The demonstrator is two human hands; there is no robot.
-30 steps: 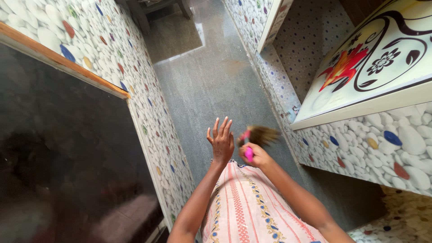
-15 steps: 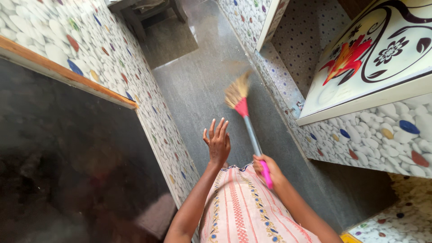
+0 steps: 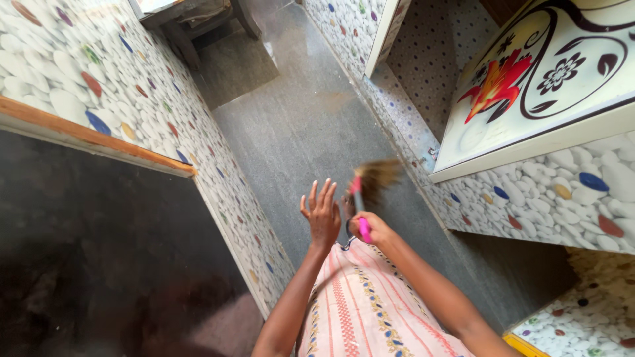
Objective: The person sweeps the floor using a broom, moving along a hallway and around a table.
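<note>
My right hand (image 3: 368, 227) grips the pink handle end of a small broom (image 3: 372, 183). Its straw head is blurred and points up and to the right, just above the grey floor (image 3: 311, 125). My left hand (image 3: 321, 213) is raised beside it with the fingers spread and holds nothing. Both arms reach out over my pink striped garment (image 3: 360, 304).
A pebble-patterned wall (image 3: 159, 99) with a dark panel (image 3: 92, 251) runs along the left. On the right stands a pebble-faced counter (image 3: 562, 198) with a floral-printed top (image 3: 536, 86). A wooden table leg (image 3: 178, 36) shows at the far end of the narrow passage.
The broom was stretched forward along the floor half a second ago; now it is drawn back close to my body with its head swung to the right. My left hand stays raised.
</note>
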